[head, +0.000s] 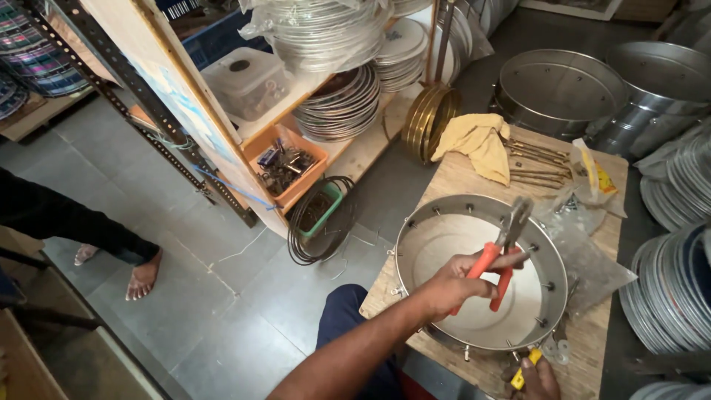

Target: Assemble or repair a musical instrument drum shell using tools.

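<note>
**Pliers held over a studded steel drum on a wooden bench**

At the far left a bystander's bare feet (143,275) stand on the grey tiled floor (222,311). Next comes a slanted shelf rack (178,96). On it sits a clear lidded plastic box (246,80), its contents too faint to tell. Below that an orange tray (285,164) holds a jumble of small dark metal clips, and beside it a small green tub (320,210) sits inside a loose coil of dark wire (320,222). Stacks of steel plates (342,104) fill the shelves to the right, one stack wrapped in clear film.

On the wooden bench (592,333) lies a wide, shallow steel drum (474,270), its rim studded with bolts. It is empty inside. One hand (453,281), seemingly the left, is closed around the red handles of a pair of pliers (503,252) above the drum, jaws pointing up and away. The other hand (539,378), at the bench's near edge, touches a small yellow-handled tool (524,369); I cannot tell its grip.

Behind the drum lie a yellow cloth (478,141), brass rods (537,159) and a clear bag with a yellow-and-red label (596,178). At the right stand two large steel tubs (563,89).
</note>
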